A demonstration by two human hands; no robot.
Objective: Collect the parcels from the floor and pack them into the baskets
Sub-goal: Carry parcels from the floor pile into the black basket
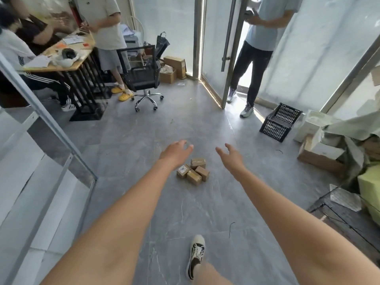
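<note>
A: Both arms are stretched out over the grey floor [144, 140]. The left hand [175, 152] hangs with its fingers loosely curled and holds nothing.

B: And the right hand [231, 154] is spread, fingers apart, empty as well. Neither one touches anything.

A: The parcels [193, 171], small brown boxes, sit bunched together on the floor, in view just under and between the two hands. I count four or five; the huddle is too tight to be sure.

B: One of them shows a white label on top.

A: A black basket [280, 122] stands tipped on the floor, well apart from the parcels, off to the right by the glass door [213, 58].

B: A person in dark trousers [249, 64] stands in that doorway, and one sneaker [196, 255] of the wearer shows at the bottom.
</note>
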